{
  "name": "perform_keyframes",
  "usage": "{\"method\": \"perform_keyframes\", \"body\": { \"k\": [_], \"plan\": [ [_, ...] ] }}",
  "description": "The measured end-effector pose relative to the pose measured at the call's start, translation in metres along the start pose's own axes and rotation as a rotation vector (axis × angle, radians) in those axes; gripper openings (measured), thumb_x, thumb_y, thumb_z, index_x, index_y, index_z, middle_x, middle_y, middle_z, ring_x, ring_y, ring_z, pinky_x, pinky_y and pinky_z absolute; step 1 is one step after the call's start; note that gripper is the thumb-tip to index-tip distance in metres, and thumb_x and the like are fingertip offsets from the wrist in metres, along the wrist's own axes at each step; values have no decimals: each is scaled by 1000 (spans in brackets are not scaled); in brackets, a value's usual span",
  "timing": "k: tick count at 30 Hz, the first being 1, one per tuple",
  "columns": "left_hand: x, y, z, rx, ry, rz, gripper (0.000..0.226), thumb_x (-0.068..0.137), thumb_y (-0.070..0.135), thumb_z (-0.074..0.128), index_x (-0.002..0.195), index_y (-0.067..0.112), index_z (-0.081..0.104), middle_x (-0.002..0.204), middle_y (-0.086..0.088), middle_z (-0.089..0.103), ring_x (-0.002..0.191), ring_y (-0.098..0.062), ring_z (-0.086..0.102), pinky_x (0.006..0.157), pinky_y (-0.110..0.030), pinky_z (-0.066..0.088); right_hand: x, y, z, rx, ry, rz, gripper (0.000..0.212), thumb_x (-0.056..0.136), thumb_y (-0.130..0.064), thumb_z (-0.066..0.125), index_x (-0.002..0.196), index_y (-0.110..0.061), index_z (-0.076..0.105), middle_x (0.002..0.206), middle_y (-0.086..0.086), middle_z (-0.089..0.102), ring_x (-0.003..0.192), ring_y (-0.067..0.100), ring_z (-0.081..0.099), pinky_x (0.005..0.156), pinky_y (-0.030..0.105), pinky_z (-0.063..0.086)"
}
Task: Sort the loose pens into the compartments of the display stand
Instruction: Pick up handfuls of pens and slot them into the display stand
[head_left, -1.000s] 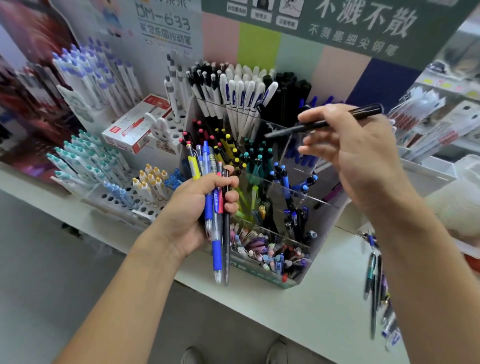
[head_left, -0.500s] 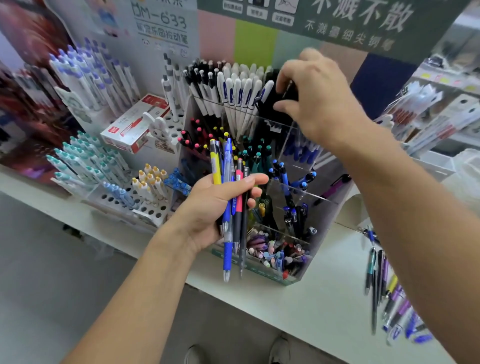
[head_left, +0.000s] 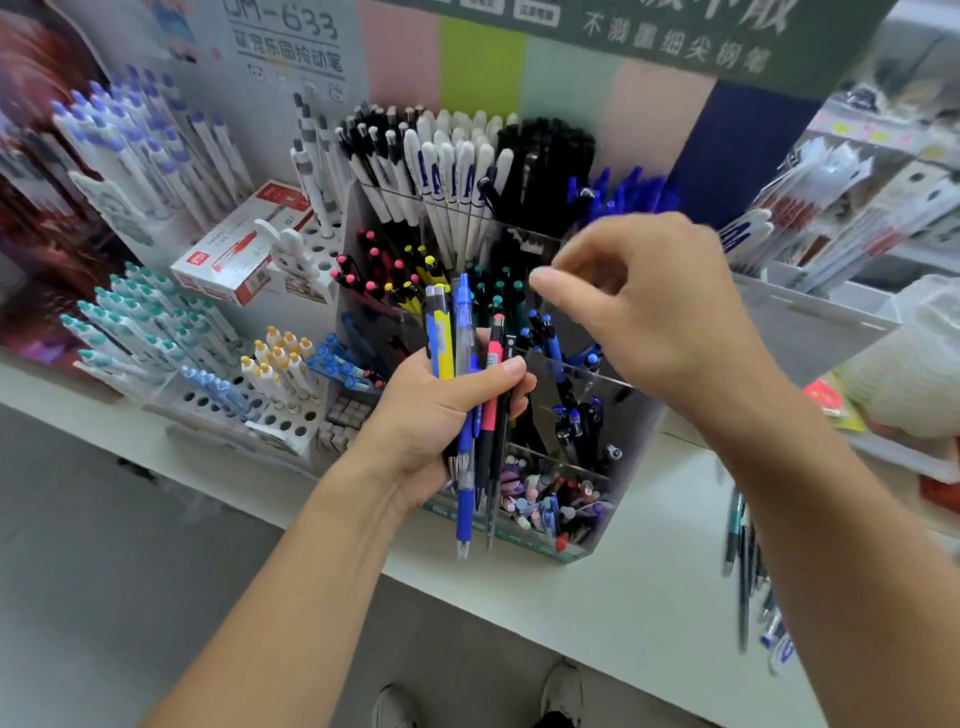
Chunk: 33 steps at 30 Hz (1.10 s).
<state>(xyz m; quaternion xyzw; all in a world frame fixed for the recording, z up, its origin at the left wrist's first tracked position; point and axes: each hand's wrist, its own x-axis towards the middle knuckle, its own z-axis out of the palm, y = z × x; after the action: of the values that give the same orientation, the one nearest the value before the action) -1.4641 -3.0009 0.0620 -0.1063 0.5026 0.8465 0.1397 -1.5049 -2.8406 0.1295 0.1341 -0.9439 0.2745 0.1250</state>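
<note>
My left hand (head_left: 431, 415) grips a bundle of loose pens (head_left: 464, 395), blue, yellow, red and black, upright in front of the clear display stand (head_left: 631, 441). The stand's tiered compartments hold black, white, blue, red, yellow and teal pens. My right hand (head_left: 644, 312) hovers just right of the bundle's tops, over the stand's middle compartments. Its fingers are loosely curled and hold nothing, and it is blurred. The black pens (head_left: 545, 171) fill a back compartment. More loose pens (head_left: 748, 566) lie on the white counter at the right.
A white peg rack (head_left: 260, 415) with teal, blue and orange pens stands left of the stand. A red and white box (head_left: 244, 244) lies behind it. More pen racks (head_left: 852, 208) sit at the right. The counter edge (head_left: 519, 592) runs diagonally below.
My right hand put the black pen into the back compartment, let go, and drew back toward the bundle. My left hand raised the bundle slightly.
</note>
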Motion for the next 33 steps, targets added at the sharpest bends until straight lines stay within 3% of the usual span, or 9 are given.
{"method": "perform_keyframes", "body": {
  "k": [2, 5, 7, 10, 14, 18, 22, 27, 33],
  "plan": [
    [1, -2, 4, 43, -19, 53, 46, 70, 10, 76, 112, -3, 62, 81, -13, 72, 72, -20, 72, 67, -28, 59, -15, 6, 2, 268, -288, 200, 22, 87, -41, 76, 80, -20, 80, 68, -2, 72, 60, 5, 56, 64, 29, 50],
    [3, -4, 10, 60, -37, 75, 52, 67, 9, 76, 115, -1, 59, 82, -12, 73, 76, -23, 73, 67, -29, 58, -21, 17, 4, 604, -404, 368, 17, 89, -22, 75, 82, -7, 79, 66, 7, 69, 55, 8, 47, 52, 21, 39],
    [3, -4, 10, 26, -29, 64, 43, 67, 9, 75, 107, 6, 60, 80, -11, 73, 76, -24, 74, 66, -29, 59, -19, 19, 2, 682, -374, 429, 16, 92, -15, 71, 86, -1, 75, 67, 8, 64, 53, 8, 48, 48, 18, 36],
    [3, -6, 6, 27, -19, 40, 40, 69, 11, 75, 105, 8, 60, 78, -11, 73, 75, -24, 74, 68, -29, 59, -6, 18, -14, 769, -142, 476, 17, 98, -5, 57, 83, -1, 66, 66, 8, 63, 49, 12, 59, 42, 17, 43],
    [1, -6, 2, -15, 18, 4, 39, 73, 12, 74, 110, 8, 60, 79, -13, 74, 72, -22, 73, 64, -28, 59, 19, 15, -49, 854, 204, 240, 25, 99, 2, 41, 86, -8, 60, 67, 8, 67, 53, 20, 65, 50, 26, 56],
    [2, -4, 1, -74, 51, 7, 22, 87, 3, 68, 106, 11, 61, 75, -11, 73, 66, -19, 71, 64, -28, 61, 23, -2, -35, 819, -1, 297, 23, 101, 0, 46, 87, -6, 63, 70, 12, 68, 52, 18, 67, 50, 24, 57],
    [-1, 2, 3, -66, 32, 83, 40, 71, 8, 74, 108, 9, 59, 73, -6, 72, 68, -18, 73, 62, -27, 60, 3, 3, 1, 690, -270, 402, 17, 99, -10, 59, 88, -7, 72, 74, 8, 65, 49, 10, 57, 44, 18, 46],
    [-1, 4, 3, -19, 32, 154, 46, 67, 8, 75, 109, 9, 56, 73, -3, 72, 68, -18, 73, 62, -27, 59, -15, 11, 20, 869, -277, 429, 14, 98, -15, 63, 99, -8, 75, 72, 1, 68, 54, 6, 44, 48, 13, 35],
    [3, 1, 6, 71, 68, 164, 44, 58, 12, 81, 97, 14, 60, 79, -6, 72, 73, -21, 72, 74, -37, 63, -28, 17, 16, 940, -309, 375, 12, 89, -4, 71, 100, 2, 71, 79, 11, 71, 68, 12, 61, 58, 20, 47]
  ]
}}
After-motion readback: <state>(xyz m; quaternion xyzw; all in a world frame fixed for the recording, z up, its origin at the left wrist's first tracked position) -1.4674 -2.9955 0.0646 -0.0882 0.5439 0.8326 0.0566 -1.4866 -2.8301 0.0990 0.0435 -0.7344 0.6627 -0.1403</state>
